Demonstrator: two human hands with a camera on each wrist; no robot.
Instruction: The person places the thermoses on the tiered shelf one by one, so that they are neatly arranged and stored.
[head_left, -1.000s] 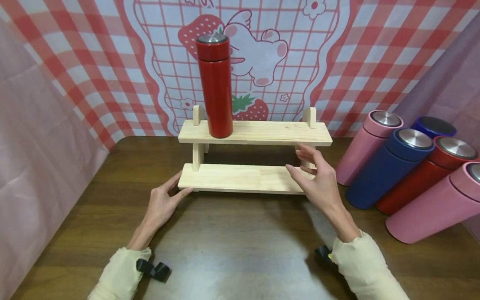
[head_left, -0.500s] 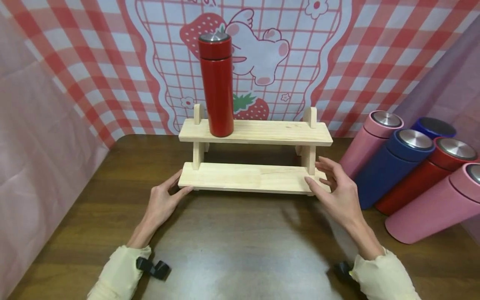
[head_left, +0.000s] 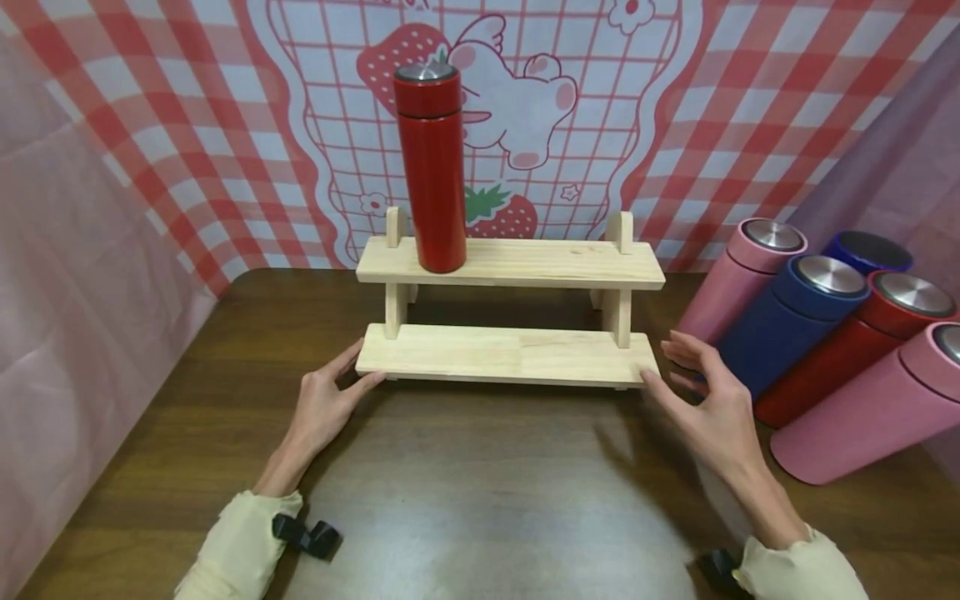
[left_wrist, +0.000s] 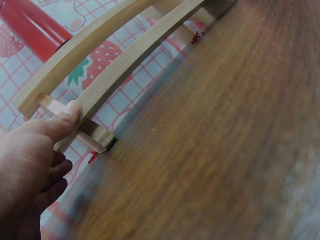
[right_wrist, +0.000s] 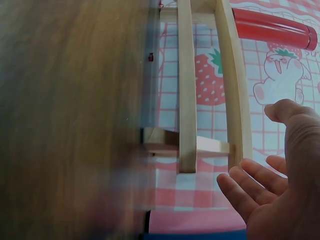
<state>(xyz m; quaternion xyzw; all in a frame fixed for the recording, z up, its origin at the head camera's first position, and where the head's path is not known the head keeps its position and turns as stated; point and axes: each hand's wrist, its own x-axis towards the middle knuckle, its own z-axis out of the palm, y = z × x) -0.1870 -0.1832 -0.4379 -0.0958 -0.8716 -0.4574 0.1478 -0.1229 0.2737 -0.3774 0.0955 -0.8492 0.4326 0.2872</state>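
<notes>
A two-tier wooden shelf stands on the brown table. One tall red bottle with a steel lid stands upright at the left of its upper board. My left hand is at the lower board's left front corner, with the thumb resting against the board's end and the other fingers loosely bent beside it. My right hand hovers with fingers spread just off the lower board's right end; the right wrist view shows the right hand apart from the shelf. It holds nothing.
Several bottles lean in a row at the right: a pink one, a blue one, a dark blue one, a red one and a second pink one. A checked strawberry cloth hangs behind.
My right hand has moved right and back, from over the lower board to just past its right end. The left hand, the shelf and the red bottle have stayed put.
</notes>
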